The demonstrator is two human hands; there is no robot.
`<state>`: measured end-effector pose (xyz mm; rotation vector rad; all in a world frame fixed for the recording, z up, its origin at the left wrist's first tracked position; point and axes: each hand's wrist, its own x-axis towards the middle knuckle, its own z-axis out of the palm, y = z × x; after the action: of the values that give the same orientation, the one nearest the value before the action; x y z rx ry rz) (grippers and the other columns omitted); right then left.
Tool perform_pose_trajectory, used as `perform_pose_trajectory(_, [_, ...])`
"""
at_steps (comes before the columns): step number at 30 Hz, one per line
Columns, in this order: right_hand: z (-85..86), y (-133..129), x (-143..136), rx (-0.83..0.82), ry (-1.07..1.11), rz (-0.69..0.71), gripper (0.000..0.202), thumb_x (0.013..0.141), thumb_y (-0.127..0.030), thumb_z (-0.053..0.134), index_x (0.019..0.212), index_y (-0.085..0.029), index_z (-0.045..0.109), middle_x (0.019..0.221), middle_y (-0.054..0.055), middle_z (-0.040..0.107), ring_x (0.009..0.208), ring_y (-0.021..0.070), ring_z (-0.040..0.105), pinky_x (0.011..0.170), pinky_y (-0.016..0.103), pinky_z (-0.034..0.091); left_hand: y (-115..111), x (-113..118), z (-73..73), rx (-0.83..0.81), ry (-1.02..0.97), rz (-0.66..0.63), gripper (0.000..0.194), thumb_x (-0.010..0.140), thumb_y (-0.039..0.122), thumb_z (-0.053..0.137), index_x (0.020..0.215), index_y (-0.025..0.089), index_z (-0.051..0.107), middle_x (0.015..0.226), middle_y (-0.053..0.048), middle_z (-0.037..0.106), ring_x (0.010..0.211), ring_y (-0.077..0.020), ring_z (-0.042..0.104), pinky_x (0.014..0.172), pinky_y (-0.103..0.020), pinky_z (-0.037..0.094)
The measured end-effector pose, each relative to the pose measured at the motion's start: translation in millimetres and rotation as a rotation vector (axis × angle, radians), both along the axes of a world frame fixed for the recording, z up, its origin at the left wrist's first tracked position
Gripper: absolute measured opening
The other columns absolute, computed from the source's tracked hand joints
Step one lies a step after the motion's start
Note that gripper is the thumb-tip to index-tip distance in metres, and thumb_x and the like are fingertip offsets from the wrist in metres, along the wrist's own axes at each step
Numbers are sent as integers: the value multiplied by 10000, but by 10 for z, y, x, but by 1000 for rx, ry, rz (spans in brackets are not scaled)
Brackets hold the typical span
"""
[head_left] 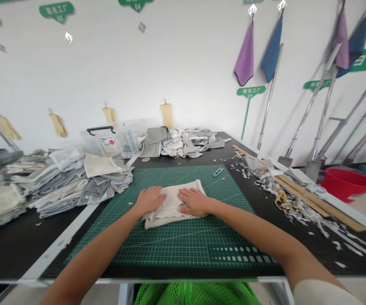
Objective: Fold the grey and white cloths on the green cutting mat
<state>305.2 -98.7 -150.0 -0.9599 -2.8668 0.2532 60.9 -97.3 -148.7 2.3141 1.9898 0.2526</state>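
Observation:
A cream cloth (171, 203), folded in layers, lies on the green cutting mat (176, 250). My left hand (150, 199) rests on the cloth's left part, its fingers stretched toward the middle. On the right part my right hand (194, 201) lies flat with the fingers spread. Both palms press down on the fabric, and neither hand grips it. A small blue-and-white cutter (218, 171) lies near the mat's far right corner, apart from both hands.
Stacks of grey and cream cloths (65, 182) stand left of the mat. Behind it are a clear lidded box (106, 142) and a loose heap of cloth pieces (183, 142). Wooden rulers (322, 203), gold-handled scissors (282, 202) and white scraps lie along the right edge.

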Motion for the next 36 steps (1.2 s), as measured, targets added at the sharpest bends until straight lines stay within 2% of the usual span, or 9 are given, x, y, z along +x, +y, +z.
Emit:
perform_pose_trajectory(4, [-1,-68,20,-10,22,-49,725,846,-617,295,1381,-127,303,1463,168,236,1338,306,217,1062,486,160,121,-140,86,-89,-275,230,621,642,531,611,1088,101,565,1172,-230,562,1118,-373,496,874,-447,381])
perform_pose_trajectory(8, [-41,-129,1,1,52,-89,709,852,-607,293,1380,-134,302,1464,164,236,1343,295,206,1064,487,148,140,-214,162,-230,-514,217,385,593,434,663,784,101,634,865,-149,677,852,-301,626,680,-326,460])
perform_pose_trajectory(11, [-60,-146,-3,11,66,-119,698,850,-602,303,1374,-140,314,1460,163,247,1340,295,217,1060,490,153,55,-179,189,-290,-678,173,344,643,386,625,853,114,627,828,-94,685,760,-234,644,582,-270,474])
perform_pose_trajectory(15, [-77,-156,9,37,81,-147,693,848,-606,296,1362,-142,330,1449,165,273,1333,291,236,1053,487,168,-56,-61,140,-356,-954,144,416,688,325,595,1060,141,563,890,-85,687,740,-206,659,590,-283,516])
perform_pose_trajectory(19, [-122,-191,19,76,98,-206,722,835,-634,279,1340,-124,358,1432,180,298,1319,298,261,1047,478,187,-106,28,25,-452,-1239,183,397,647,251,643,1020,125,590,825,-103,695,679,-228,664,634,-350,541])
perform_pose_trajectory(22, [-145,-240,5,112,121,-266,733,823,-650,282,1301,-109,405,1421,192,309,1306,312,274,1041,476,199,-115,66,-23,-411,-1193,163,342,645,212,634,974,122,616,824,-99,700,694,-225,667,658,-346,541])
perform_pose_trajectory(26, [-80,-320,11,144,131,-315,719,828,-645,276,1266,-99,440,1403,205,331,1284,319,303,1033,495,198,-86,85,12,-311,-1100,149,297,646,188,610,936,128,640,828,-75,705,744,-215,667,663,-306,531])
perform_pose_trajectory(33, [126,-463,380,198,117,-282,672,877,-603,166,1165,-123,537,1219,181,540,1215,311,397,1038,590,34,-23,-64,204,-171,-895,195,277,628,177,586,895,125,643,799,-60,700,729,-204,653,608,-262,495])
perform_pose_trajectory(36, [87,-508,532,128,143,-252,670,858,-626,233,1224,-129,494,1308,180,470,1245,314,370,1045,582,61,-7,-76,343,-94,-772,201,260,627,196,583,871,124,636,808,-63,691,736,-214,638,604,-260,466])
